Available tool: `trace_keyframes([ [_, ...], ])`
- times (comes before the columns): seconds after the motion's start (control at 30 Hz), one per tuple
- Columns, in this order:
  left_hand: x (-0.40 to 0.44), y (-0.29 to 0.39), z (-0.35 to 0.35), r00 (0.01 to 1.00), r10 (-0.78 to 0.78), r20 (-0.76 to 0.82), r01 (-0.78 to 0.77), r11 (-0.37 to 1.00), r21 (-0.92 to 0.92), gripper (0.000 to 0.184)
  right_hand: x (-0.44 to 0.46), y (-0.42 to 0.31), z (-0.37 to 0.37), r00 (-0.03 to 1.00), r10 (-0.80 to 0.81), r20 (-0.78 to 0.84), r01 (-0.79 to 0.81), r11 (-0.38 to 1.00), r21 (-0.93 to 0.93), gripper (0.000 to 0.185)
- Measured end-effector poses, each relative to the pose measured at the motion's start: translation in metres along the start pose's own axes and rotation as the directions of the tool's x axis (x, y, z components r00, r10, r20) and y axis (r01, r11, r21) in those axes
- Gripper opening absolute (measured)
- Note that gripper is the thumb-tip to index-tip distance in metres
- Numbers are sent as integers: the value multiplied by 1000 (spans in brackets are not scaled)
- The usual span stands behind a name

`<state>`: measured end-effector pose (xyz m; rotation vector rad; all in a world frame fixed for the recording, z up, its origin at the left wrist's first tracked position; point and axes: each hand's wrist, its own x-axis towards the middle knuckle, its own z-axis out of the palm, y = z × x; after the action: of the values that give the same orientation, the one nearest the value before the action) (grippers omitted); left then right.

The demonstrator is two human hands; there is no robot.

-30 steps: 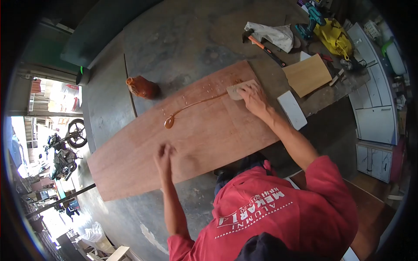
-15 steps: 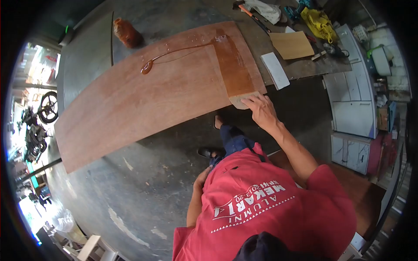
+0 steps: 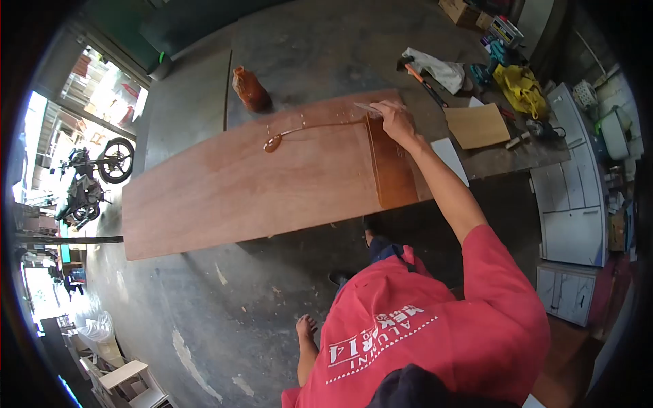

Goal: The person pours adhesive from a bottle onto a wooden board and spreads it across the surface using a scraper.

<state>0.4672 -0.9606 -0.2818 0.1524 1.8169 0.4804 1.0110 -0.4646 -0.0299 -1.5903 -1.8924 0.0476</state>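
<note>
A long plywood sheet [image 3: 224, 197] lies across the work table, with a puddle and thin trail of brown glue-like liquid [image 3: 273, 143] along its far side. At the sheet's right end is a wide, glossy brown coated strip [image 3: 394, 170]. My right hand [image 3: 396, 122] is closed on a thin, flat spreader [image 3: 367, 107] at the strip's far end, near the sheet's far edge. My left hand [image 3: 307, 327] hangs low beside my body, its fingers loosely curled and apart, holding nothing visible.
A brown-stained bottle [image 3: 250, 90] stands beyond the sheet. On the table's right are a white block [image 3: 450, 160], a tan board [image 3: 477, 126], an orange-and-black tool [image 3: 425, 85], a white cloth [image 3: 435, 68] and a yellow bag [image 3: 520, 88]. White cabinets [image 3: 571, 204] stand right.
My right hand has moved the spreader from the sheet's near edge to its far edge. My left hand has moved away from my thigh. The camera view has shifted.
</note>
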Motion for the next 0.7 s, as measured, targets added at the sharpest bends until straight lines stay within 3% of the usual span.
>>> trace_keyframes([
  [0.07,-11,17,7,997,-72,-35,68,993,-95,32,11,26,24,998,-40,47,49,979,-197,35],
  [0.13,-15,27,12,999,4,-53,-14,981,-195,37,6,48,47,996,-82,18,84,976,-200,35],
  [0.27,-36,49,49,995,11,-104,-38,962,-270,42,22,49,48,992,-125,-25,116,967,-226,36],
  [0.33,-28,41,61,996,85,-2,-84,982,-170,46,21,54,53,993,-113,27,116,963,-242,36],
  [0.4,-23,34,69,967,241,79,-248,964,95,48,20,55,54,993,-103,64,117,957,-267,36],
  [0.47,-22,37,83,995,68,67,-63,995,-77,50,14,51,51,984,-141,108,164,955,-248,35],
  [0.53,4,4,81,956,261,134,-243,961,-133,52,22,56,52,987,-139,81,154,963,-220,36],
  [0.6,-3,17,86,992,67,110,-48,985,-164,52,28,62,58,990,-134,49,141,971,-191,37],
  [0.63,-5,20,84,992,67,108,-48,985,-167,52,30,64,63,992,-115,49,123,962,-243,37],
  [0.7,-8,26,80,975,181,127,-188,981,42,52,38,66,65,994,-100,50,111,950,-294,38],
])
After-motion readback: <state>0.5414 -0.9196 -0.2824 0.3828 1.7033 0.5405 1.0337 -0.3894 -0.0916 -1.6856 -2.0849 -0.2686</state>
